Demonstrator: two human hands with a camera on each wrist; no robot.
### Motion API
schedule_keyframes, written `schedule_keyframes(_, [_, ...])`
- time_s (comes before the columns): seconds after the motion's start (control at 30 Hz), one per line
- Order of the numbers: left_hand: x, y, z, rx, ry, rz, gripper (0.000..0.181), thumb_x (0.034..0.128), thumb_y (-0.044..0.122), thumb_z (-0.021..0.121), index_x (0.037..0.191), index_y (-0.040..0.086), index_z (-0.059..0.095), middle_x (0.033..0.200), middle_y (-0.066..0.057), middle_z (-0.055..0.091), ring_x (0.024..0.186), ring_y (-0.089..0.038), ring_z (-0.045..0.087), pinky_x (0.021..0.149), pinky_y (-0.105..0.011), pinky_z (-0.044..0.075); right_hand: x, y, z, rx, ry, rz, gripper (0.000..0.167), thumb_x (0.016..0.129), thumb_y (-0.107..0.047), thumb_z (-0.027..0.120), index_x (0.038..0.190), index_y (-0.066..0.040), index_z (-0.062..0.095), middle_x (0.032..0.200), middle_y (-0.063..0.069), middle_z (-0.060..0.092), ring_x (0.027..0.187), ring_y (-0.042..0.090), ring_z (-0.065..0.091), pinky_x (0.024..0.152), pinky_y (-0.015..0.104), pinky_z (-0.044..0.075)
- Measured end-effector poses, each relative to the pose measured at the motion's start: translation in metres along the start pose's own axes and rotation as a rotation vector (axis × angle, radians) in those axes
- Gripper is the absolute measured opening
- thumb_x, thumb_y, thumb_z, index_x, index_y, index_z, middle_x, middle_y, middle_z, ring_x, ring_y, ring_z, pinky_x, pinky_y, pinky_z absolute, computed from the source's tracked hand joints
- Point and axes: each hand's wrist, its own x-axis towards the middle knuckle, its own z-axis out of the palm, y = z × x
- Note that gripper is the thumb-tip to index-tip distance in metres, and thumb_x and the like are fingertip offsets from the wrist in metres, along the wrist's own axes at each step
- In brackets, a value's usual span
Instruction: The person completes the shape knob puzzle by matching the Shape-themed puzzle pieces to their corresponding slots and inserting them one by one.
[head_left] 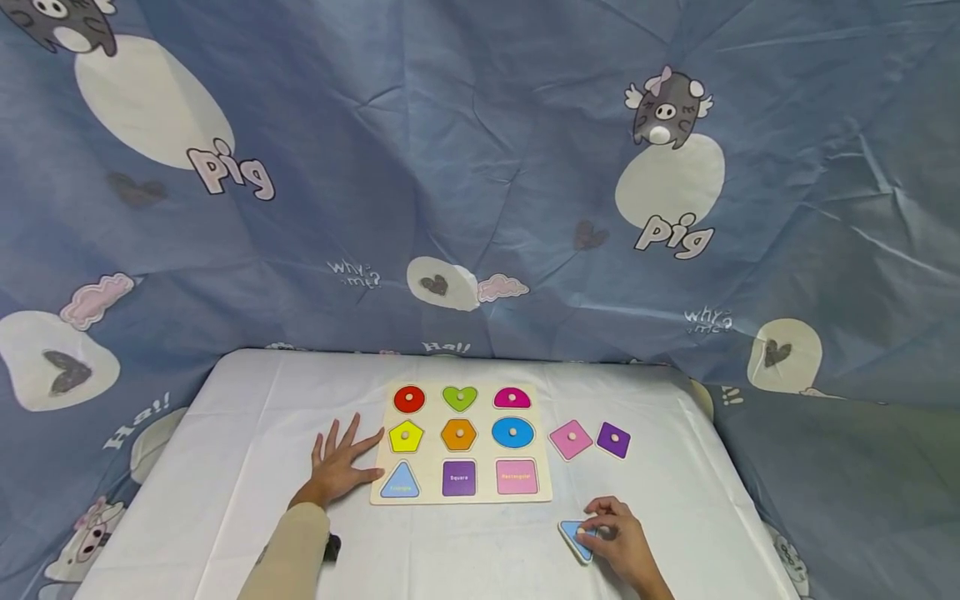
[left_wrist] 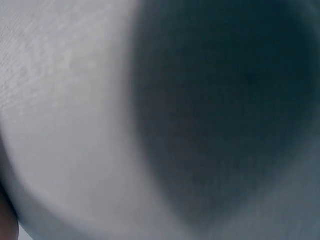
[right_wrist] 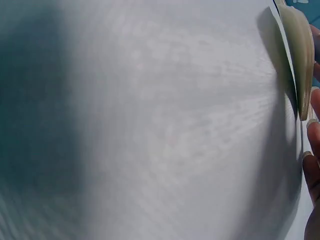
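A wooden shape puzzle board (head_left: 486, 462) lies on the white cloth in the head view. My left hand (head_left: 339, 468) is spread flat at its left edge, with thumb and a finger touching the rim. My right hand (head_left: 617, 540) pinches the small knob of a blue triangle puzzle piece (head_left: 572, 534), to the lower right of the board. In the right wrist view the wooden edge of the triangle piece (right_wrist: 298, 60) shows beside the fingers (right_wrist: 313, 137), tilted above the cloth. The left wrist view is mostly blurred cloth and shadow.
A pink puzzle piece (head_left: 570, 442) and a purple puzzle piece (head_left: 614, 441) lie right of the board. Several knobbed shapes sit in the upper two rows; the triangle, square and rectangle recesses are in the bottom row. A blue printed curtain (head_left: 480, 208) hangs behind the table.
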Motion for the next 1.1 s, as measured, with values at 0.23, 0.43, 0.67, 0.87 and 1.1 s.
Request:
schedule_keyframes(0.23, [0.0, 0.002, -0.002, -0.006, -0.003, -0.002, 0.074, 0.0779, 0.04, 0.072, 0.143, 0.016, 0.047, 0.16, -0.021, 0.005, 0.143, -0.046, -0.01, 0.109, -0.06, -0.017, 0.003, -0.007, -0.002, -0.034, 0.001, -0.022, 0.019, 0.063, -0.005, 0.086, 0.071, -0.017, 0.075, 0.096, -0.008, 0.06, 0.092, 0.011, 0.052, 0.085, 0.024, 0.048])
schedule_keyframes(0.43, [-0.001, 0.002, -0.003, 0.022, -0.008, 0.005, 0.073, 0.0781, 0.04, 0.072, 0.142, 0.016, 0.047, 0.16, -0.021, 0.005, 0.143, -0.047, -0.009, 0.11, -0.061, -0.014, 0.01, -0.01, 0.003, -0.041, 0.013, -0.099, 0.021, 0.063, -0.002, 0.086, 0.073, -0.017, 0.075, 0.093, -0.009, 0.06, 0.09, 0.009, 0.052, 0.082, 0.023, 0.047])
schedule_keyframes(0.67, [0.0, 0.0, -0.001, 0.024, -0.005, 0.008, 0.075, 0.0772, 0.042, 0.073, 0.142, 0.017, 0.047, 0.16, -0.021, 0.006, 0.143, -0.046, -0.009, 0.11, -0.061, -0.013, 0.026, -0.019, 0.015, -0.006, -0.019, -0.145, 0.021, 0.065, 0.0, 0.085, 0.075, -0.016, 0.075, 0.091, -0.009, 0.057, 0.089, 0.01, 0.05, 0.082, 0.024, 0.045])
schedule_keyframes(0.87, [0.002, -0.002, 0.001, 0.017, 0.012, 0.011, 0.075, 0.0764, 0.043, 0.073, 0.142, 0.017, 0.048, 0.159, -0.021, 0.007, 0.143, -0.046, -0.008, 0.11, -0.061, -0.013, 0.043, -0.031, 0.026, 0.018, -0.067, -0.182, 0.018, 0.068, -0.001, 0.084, 0.076, -0.014, 0.075, 0.089, -0.008, 0.057, 0.089, 0.012, 0.05, 0.082, 0.026, 0.044])
schedule_keyframes(1.1, [0.003, -0.001, 0.001, 0.012, 0.007, -0.005, 0.074, 0.0767, 0.042, 0.073, 0.142, 0.018, 0.047, 0.16, -0.02, 0.007, 0.144, -0.045, -0.009, 0.11, -0.06, -0.016, 0.063, -0.043, 0.042, 0.063, -0.123, -0.333, 0.008, 0.074, -0.007, 0.081, 0.079, -0.009, 0.075, 0.089, -0.005, 0.054, 0.089, 0.008, 0.048, 0.083, 0.02, 0.041])
